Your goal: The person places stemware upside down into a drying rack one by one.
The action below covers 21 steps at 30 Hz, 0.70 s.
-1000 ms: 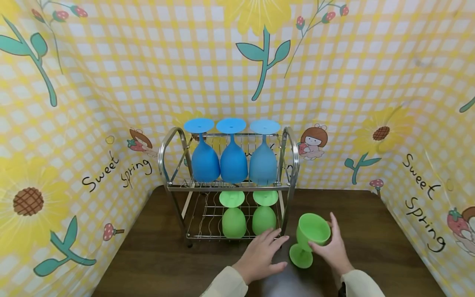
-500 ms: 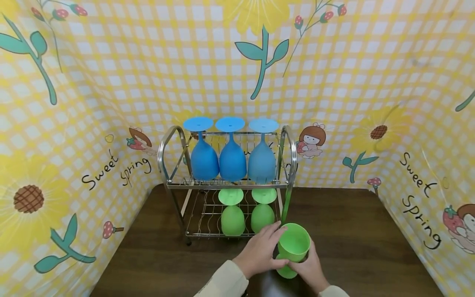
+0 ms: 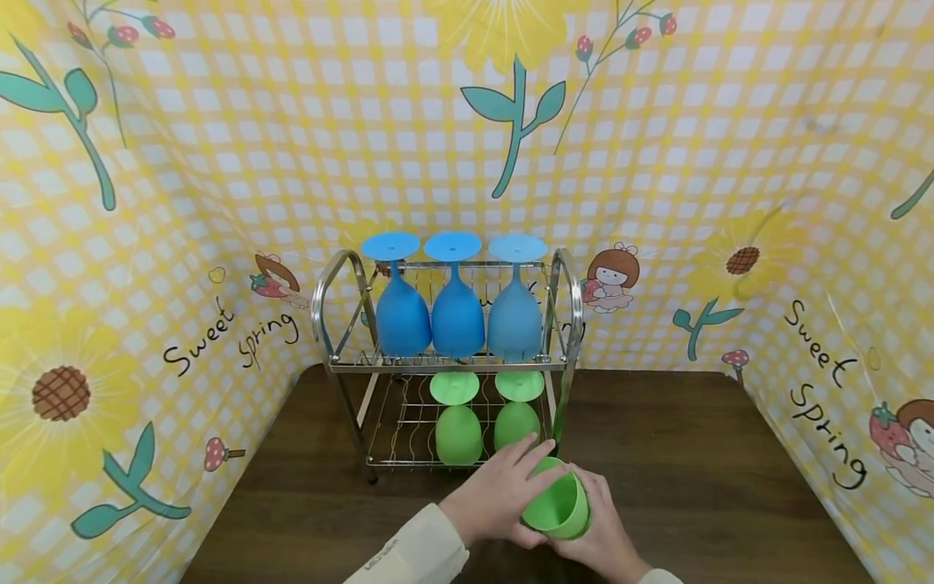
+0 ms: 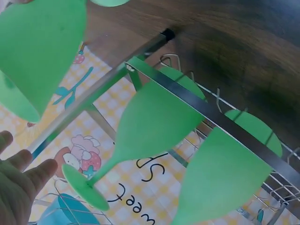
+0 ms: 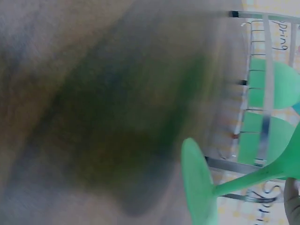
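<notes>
A green plastic goblet (image 3: 558, 501) is tilted, its open mouth up toward the head camera and its foot hidden there. My right hand (image 3: 601, 531) grips its bowl from the right. Its stem and round foot (image 5: 199, 183) show in the right wrist view. Close on the goblet's left side is my left hand (image 3: 490, 493), fingers spread and mostly straight, index finger overlapping the rim in the head view. In the left wrist view, those fingers (image 4: 40, 176) stand apart from the bowl (image 4: 44, 42). Two green goblets (image 3: 458, 436) stand upside down on the rack's lower shelf.
The two-tier metal dish rack (image 3: 448, 369) stands just beyond both hands on the dark wooden table (image 3: 679, 454). Three blue goblets (image 3: 457, 320) stand upside down on its upper shelf. A yellow checked cloth (image 3: 306, 162) with flower prints surrounds the table at the back and sides.
The green goblet in my right hand has come left and nearer to me, and tilted, until it sits beside my left hand. My left hand has shifted slightly. The rack's goblets stay put.
</notes>
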Each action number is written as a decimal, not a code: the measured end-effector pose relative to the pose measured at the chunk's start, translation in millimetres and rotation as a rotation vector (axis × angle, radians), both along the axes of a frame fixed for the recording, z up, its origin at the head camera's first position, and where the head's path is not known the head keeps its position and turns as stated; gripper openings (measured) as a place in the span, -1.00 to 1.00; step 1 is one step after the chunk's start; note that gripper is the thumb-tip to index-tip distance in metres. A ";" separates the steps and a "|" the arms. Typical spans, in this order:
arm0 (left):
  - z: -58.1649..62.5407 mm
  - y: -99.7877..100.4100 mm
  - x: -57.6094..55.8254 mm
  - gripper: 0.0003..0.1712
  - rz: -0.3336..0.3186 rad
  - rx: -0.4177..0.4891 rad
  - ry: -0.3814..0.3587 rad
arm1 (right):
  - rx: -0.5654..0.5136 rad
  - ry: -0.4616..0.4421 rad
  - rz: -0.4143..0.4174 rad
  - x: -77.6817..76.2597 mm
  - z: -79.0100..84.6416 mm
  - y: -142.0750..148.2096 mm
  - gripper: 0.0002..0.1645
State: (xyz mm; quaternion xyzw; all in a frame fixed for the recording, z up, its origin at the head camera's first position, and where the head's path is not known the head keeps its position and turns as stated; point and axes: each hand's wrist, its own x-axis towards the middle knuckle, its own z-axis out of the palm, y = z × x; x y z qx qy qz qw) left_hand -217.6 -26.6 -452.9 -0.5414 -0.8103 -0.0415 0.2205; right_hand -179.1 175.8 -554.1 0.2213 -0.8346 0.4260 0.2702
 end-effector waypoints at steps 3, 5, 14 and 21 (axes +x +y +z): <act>-0.9 -5.1 1.4 0.04 -0.046 0.049 -0.046 | 0.074 0.064 0.012 0.1 7.7 1.9 0.15; -4.2 -8.0 3.7 0.02 -0.072 0.096 -0.072 | 0.117 0.086 0.014 0.6 13.1 2.6 0.16; -19.4 -16.5 10.0 0.02 -0.112 0.216 -0.104 | 0.292 0.200 -0.012 3.9 28.9 4.0 0.20; -22.1 -17.0 7.2 0.02 -0.167 0.219 0.003 | 0.362 0.270 -0.030 5.6 33.3 4.0 0.21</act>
